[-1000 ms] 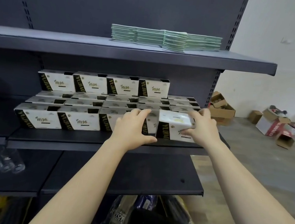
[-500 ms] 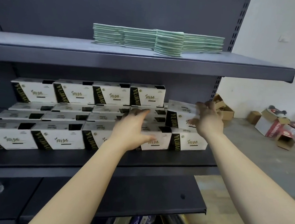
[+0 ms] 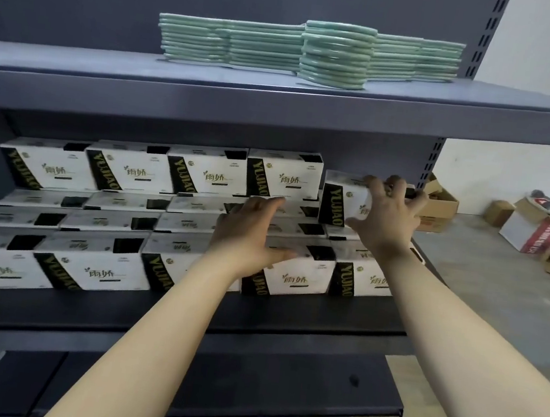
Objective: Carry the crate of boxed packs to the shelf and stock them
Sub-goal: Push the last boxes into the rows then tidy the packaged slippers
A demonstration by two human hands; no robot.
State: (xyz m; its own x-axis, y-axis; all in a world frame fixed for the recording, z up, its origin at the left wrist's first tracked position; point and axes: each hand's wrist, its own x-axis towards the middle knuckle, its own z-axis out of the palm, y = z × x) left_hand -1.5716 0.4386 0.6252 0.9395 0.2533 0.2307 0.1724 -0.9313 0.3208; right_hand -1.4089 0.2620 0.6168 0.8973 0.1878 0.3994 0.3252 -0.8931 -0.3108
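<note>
Nearest, the front row (image 3: 95, 270) of packs sits at the shelf (image 3: 288, 316) edge. Over the middle rows, the left hand (image 3: 250, 236) is spread flat and holds nothing. The right hand (image 3: 385, 217) grips one pack (image 3: 336, 198), fingers curled over its top and right end. A second ago this pack was low, at the front row. It is now level with the back row (image 3: 202, 176), just beside that row's rightmost pack. Placement appears nearly complete. The crate is out of view.
</note>
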